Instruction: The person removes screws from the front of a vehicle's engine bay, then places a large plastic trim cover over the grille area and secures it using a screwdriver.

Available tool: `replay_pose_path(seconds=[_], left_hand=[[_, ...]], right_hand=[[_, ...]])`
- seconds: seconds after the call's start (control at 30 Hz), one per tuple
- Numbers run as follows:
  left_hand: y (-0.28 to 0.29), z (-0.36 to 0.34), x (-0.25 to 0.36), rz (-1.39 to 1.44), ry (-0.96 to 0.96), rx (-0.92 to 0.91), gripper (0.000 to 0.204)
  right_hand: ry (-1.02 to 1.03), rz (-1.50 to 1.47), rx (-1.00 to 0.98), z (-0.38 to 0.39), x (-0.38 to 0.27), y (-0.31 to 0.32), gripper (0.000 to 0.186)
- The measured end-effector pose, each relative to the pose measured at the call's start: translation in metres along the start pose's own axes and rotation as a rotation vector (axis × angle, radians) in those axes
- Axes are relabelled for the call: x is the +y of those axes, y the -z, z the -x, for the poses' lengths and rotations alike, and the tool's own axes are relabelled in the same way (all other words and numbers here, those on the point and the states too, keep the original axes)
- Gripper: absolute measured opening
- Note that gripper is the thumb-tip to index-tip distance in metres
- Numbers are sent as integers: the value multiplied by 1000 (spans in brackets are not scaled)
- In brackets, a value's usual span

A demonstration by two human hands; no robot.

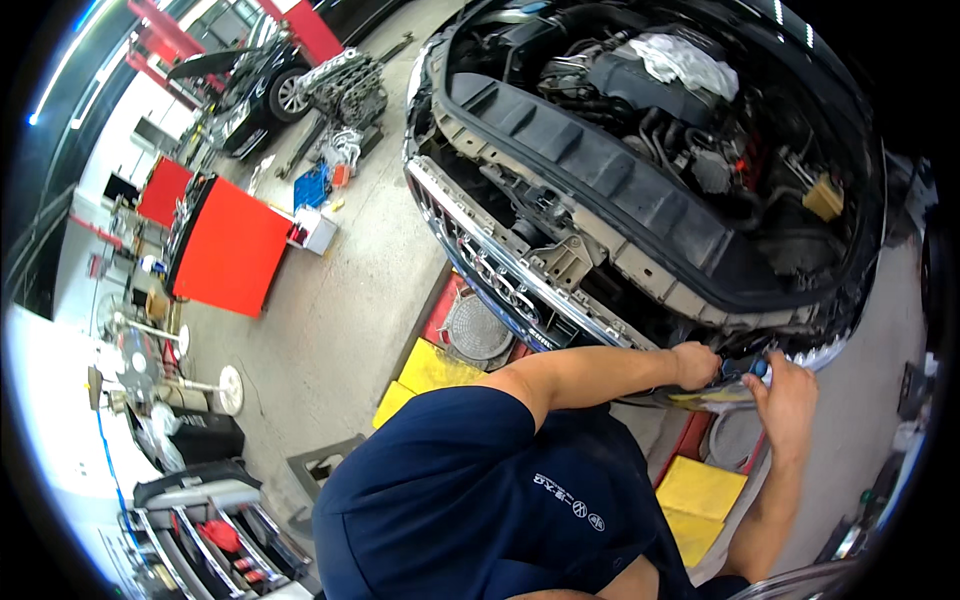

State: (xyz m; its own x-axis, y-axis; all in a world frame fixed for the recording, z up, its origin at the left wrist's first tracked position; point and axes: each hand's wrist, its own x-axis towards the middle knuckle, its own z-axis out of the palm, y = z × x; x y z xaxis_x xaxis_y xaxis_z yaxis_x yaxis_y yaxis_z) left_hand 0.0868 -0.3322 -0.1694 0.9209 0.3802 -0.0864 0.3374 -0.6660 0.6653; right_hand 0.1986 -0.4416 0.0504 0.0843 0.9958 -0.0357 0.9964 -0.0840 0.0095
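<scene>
The dark car's front end fills the right side of the view, with its bonnet up and a chrome grille in front. My left arm reaches across to its right-hand corner, where my left hand is closed beside a dark gap near the headlamp; what it holds is too hidden to name. My right hand is closed on a small blue-and-black tool at the same corner, a little right of my left hand. A white cloth lies on the engine cover.
Yellow ramp plates and a round turntable sit beneath the bumper. To the left stand a red tool cabinet, floor fans and a rack of car parts. Another car and an engine assembly are farther back.
</scene>
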Motion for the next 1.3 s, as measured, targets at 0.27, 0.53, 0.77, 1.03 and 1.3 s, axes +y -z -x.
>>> replay_pose_path(seconds=[0.27,0.53,0.77,1.03,1.3], left_hand=[[-17,4,-2,-8,-11,73,26],[0,1,3,-18,5,-24,30],[-7,-4,9,-52,60,-31,31],[1,17,27,203,28,287,47],[16,11,100,675,-102,693,46]], right_hand=[[195,-89,-165,-6,5,13,50],[299,-389,-86,-12,28,-3,71],[418,-523,-227,-16,35,-5,55],[287,-447,27,-1,38,-37,46],[156,-633,88,10,54,-56,55]])
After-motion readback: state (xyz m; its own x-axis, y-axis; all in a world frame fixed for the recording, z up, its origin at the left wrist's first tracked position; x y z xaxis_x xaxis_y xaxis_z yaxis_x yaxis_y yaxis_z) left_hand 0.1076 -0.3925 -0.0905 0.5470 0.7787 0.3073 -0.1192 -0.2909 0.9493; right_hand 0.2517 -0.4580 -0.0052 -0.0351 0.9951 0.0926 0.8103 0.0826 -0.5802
